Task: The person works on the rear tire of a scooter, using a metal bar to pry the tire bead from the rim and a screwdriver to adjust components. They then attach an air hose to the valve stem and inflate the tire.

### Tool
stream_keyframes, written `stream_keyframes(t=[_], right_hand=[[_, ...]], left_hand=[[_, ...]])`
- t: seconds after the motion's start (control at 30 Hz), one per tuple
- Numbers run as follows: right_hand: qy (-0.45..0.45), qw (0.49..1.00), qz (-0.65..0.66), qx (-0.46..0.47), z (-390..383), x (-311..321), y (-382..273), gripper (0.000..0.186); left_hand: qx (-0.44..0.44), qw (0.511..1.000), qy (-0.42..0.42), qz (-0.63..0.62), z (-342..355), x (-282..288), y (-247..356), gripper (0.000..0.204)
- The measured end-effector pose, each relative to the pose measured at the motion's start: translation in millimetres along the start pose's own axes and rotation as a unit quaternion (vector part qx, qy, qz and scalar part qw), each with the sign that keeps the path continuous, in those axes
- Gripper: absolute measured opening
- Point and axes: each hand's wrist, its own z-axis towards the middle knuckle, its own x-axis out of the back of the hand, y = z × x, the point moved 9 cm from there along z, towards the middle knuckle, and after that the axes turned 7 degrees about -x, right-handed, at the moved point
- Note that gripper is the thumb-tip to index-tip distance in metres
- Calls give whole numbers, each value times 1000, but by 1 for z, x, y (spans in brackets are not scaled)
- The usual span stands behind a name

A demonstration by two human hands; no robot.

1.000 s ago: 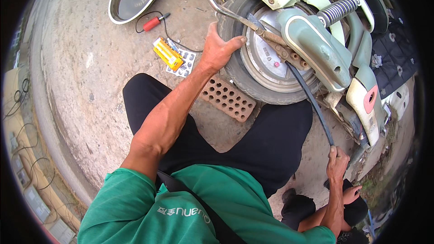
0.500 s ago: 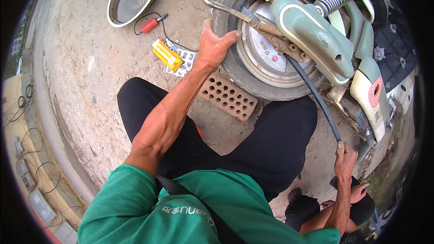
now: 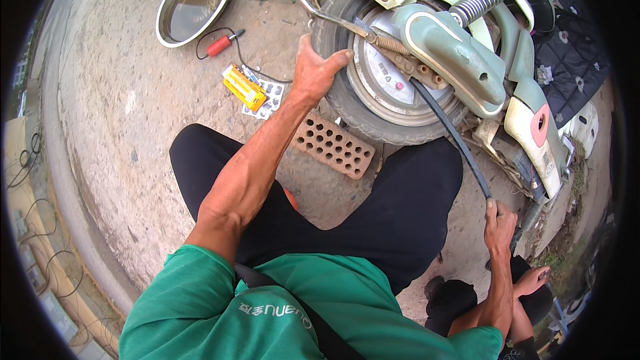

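Bar (image 3: 453, 131) | near end within right fingers (image 3: 492, 211) | tyre (image 3: 363, 119) against left fingers (image 3: 340, 61)

Bold lettering on the shirt, small marks around the wheel (image 3: 363, 117)
On the green shirt (image 3: 180, 307), below the wheel, we see large white lettering (image 3: 277, 310) mixing Latin letters with characters, upside down to us. Tiny dark marks (image 3: 384, 72) stand on the wheel's hub cover. Right of the wheel, a pale panel (image 3: 527, 120) bears a small marking; left of it, we cannot make out any print on the yellow package (image 3: 244, 89).
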Motion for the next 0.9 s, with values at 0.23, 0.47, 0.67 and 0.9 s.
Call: stream_keyframes(t=[0.23,0.47,0.67,0.9], right_hand=[[-14,998,-60,-25,-29,53,-47,67],[-22,998,-51,-34,-48,49,-27,68],[-12,998,-62,-6,-37,45,-23,68],[-50,998,-32,-27,-25,29,-9,67]], left_hand=[[8,999,-17,-33,2,3,-7,77],[31,997,-34,-54,4,-2,-22,89],[23,998,-32,-53,0,0,-10,86],[15,998,-32,-54,4,-4,-19,73]])
